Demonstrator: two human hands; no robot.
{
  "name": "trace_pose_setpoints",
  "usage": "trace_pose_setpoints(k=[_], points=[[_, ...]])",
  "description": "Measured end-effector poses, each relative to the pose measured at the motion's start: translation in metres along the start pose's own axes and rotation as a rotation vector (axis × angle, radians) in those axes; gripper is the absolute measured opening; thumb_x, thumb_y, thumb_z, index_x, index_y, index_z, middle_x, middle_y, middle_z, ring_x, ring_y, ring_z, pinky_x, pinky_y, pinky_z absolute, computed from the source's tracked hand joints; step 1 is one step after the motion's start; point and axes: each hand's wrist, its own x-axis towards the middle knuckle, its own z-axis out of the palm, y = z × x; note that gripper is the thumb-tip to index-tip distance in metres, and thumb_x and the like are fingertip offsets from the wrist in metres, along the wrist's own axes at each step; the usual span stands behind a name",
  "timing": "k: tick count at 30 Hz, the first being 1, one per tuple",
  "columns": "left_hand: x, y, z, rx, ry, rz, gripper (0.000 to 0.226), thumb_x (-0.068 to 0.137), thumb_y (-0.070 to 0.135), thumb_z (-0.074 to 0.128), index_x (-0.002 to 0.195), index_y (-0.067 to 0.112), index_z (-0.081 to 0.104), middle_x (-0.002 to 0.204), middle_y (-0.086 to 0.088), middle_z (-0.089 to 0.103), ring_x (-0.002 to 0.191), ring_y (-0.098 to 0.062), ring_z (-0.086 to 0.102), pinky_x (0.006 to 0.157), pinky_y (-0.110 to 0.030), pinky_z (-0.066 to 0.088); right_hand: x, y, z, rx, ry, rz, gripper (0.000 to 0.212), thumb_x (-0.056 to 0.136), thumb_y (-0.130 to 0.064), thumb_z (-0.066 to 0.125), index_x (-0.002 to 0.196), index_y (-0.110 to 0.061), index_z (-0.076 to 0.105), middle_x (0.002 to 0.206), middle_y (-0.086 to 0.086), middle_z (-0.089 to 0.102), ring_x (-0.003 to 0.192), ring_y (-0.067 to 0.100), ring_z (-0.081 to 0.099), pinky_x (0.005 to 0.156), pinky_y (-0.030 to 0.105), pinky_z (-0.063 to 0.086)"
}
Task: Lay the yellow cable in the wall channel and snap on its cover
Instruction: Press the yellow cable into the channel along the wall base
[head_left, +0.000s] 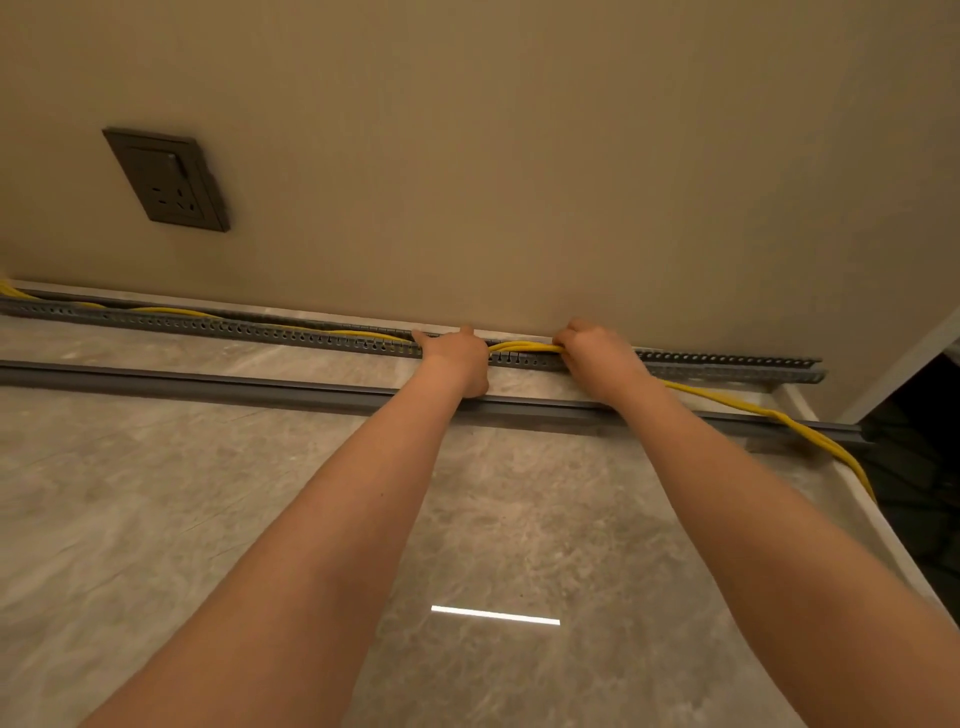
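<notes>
Fingers (563, 340) of the right hand (597, 356) are curled round the yellow cable (519, 345), gripping it just above the slotted grey channel (234, 327) that runs along the foot of the wall (519, 156). The left hand (457, 358) sits close beside it on the channel, back up, one finger stretched out to the left and the thumb towards the wall – spread and pressing down where the cable goes under the palm. Left of that hand the cable lies inside the channel in loose waves, out to the far left edge of view. Right of the right hand it leaves the channel, crosses the marbled tabletop (156, 519) and drops over its right edge. The long grey cover (208, 378) lies flat on the tabletop, parallel to the channel and near it, under both forearms – not on the channel. A dark socket plate (166, 179) is on the wall, upper left
</notes>
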Motion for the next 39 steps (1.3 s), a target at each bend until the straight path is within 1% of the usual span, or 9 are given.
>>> trace_pose_setpoints(k=[11, 16, 19, 23, 27, 29, 32, 34, 39], points=[[0.002, 0.003, -0.005, 0.113, 0.01, 0.015, 0.038, 0.095, 0.016, 0.042, 0.131, 0.01, 0.05, 0.136, -0.013, 0.043, 0.122, -0.034, 0.051, 0.109, -0.074, 0.005, -0.002, -0.007, 0.006, -0.222, -0.033, -0.104, 0.032, 0.094, 0.002, 0.039, 0.124, 0.001, 0.049, 0.125, 0.019, 0.048, 0.116, 0.034, 0.048, 0.089, 0.041, 0.047], [0.001, 0.006, 0.002, 0.144, 0.111, 0.068, 0.037, 0.094, 0.015, 0.042, 0.13, 0.011, 0.051, 0.132, -0.014, 0.049, 0.12, -0.032, 0.054, 0.11, -0.071, 0.004, 0.005, -0.01, 0.007, -0.246, -0.05, -0.106, 0.029, 0.095, 0.0, 0.039, 0.121, 0.003, 0.053, 0.126, 0.019, 0.047, 0.116, 0.033, 0.049, 0.09, 0.041, 0.046], [0.0, 0.018, 0.003, 0.11, 0.181, 0.131, 0.038, 0.093, 0.013, 0.042, 0.129, 0.009, 0.052, 0.129, -0.013, 0.051, 0.121, -0.031, 0.052, 0.112, -0.066, 0.012, 0.007, -0.009, 0.008, -0.247, -0.036, -0.125, 0.031, 0.096, -0.003, 0.038, 0.123, 0.003, 0.051, 0.13, 0.018, 0.044, 0.119, 0.033, 0.046, 0.093, 0.04, 0.044], [-0.002, 0.045, -0.004, -0.043, 0.187, 0.243, 0.038, 0.093, 0.015, 0.045, 0.13, 0.007, 0.05, 0.13, -0.014, 0.049, 0.123, -0.032, 0.051, 0.105, -0.047, 0.036, 0.003, -0.005, 0.012, -0.225, -0.065, -0.12, 0.038, 0.096, -0.01, 0.037, 0.133, -0.002, 0.043, 0.135, 0.018, 0.039, 0.125, 0.034, 0.04, 0.099, 0.041, 0.037], [-0.001, 0.055, -0.007, -0.088, 0.172, 0.218, 0.041, 0.093, 0.01, 0.045, 0.133, 0.003, 0.046, 0.135, -0.016, 0.042, 0.122, -0.034, 0.051, 0.101, -0.042, 0.041, -0.003, 0.007, 0.015, -0.061, -0.109, -0.064, 0.054, 0.092, -0.009, 0.043, 0.145, -0.015, 0.031, 0.131, 0.019, 0.038, 0.121, 0.035, 0.04, 0.096, 0.041, 0.038], [-0.001, 0.053, -0.007, -0.065, 0.159, 0.208, 0.039, 0.092, 0.008, 0.045, 0.13, 0.002, 0.049, 0.137, -0.016, 0.038, 0.119, -0.035, 0.053, 0.101, -0.042, 0.04, -0.005, 0.012, 0.014, 0.023, -0.09, -0.048, 0.058, 0.09, -0.002, 0.044, 0.145, -0.016, 0.031, 0.127, 0.018, 0.039, 0.111, 0.038, 0.048, 0.086, 0.041, 0.043], [0.001, 0.052, -0.006, -0.054, 0.124, 0.189, 0.035, 0.091, 0.006, 0.045, 0.125, 0.003, 0.055, 0.139, -0.016, 0.035, 0.116, -0.036, 0.054, 0.112, -0.05, 0.028, -0.009, 0.017, 0.015, 0.097, 0.035, 0.019, 0.044, 0.089, 0.003, 0.046, 0.132, -0.007, 0.046, 0.125, 0.018, 0.045, 0.104, 0.04, 0.055, 0.076, 0.042, 0.047], [0.004, 0.054, -0.004, -0.042, 0.105, 0.175, 0.035, 0.091, 0.006, 0.044, 0.124, 0.004, 0.055, 0.141, -0.016, 0.033, 0.117, -0.034, 0.054, 0.116, -0.056, 0.017, -0.01, 0.019, 0.017, 0.095, 0.059, 0.05, 0.036, 0.089, 0.003, 0.046, 0.123, -0.005, 0.055, 0.121, 0.017, 0.052, 0.108, 0.038, 0.055, 0.078, 0.041, 0.047], [0.005, 0.059, -0.006, 0.011, 0.074, 0.149, 0.035, 0.092, 0.011, 0.046, 0.126, 0.006, 0.054, 0.143, -0.015, 0.029, 0.124, -0.033, 0.047, 0.115, -0.061, 0.013, -0.006, 0.021, 0.016, -0.018, 0.064, -0.013, 0.035, 0.088, 0.002, 0.047, 0.119, -0.006, 0.062, 0.116, 0.016, 0.058, 0.111, 0.033, 0.051, 0.088, 0.039, 0.044]])
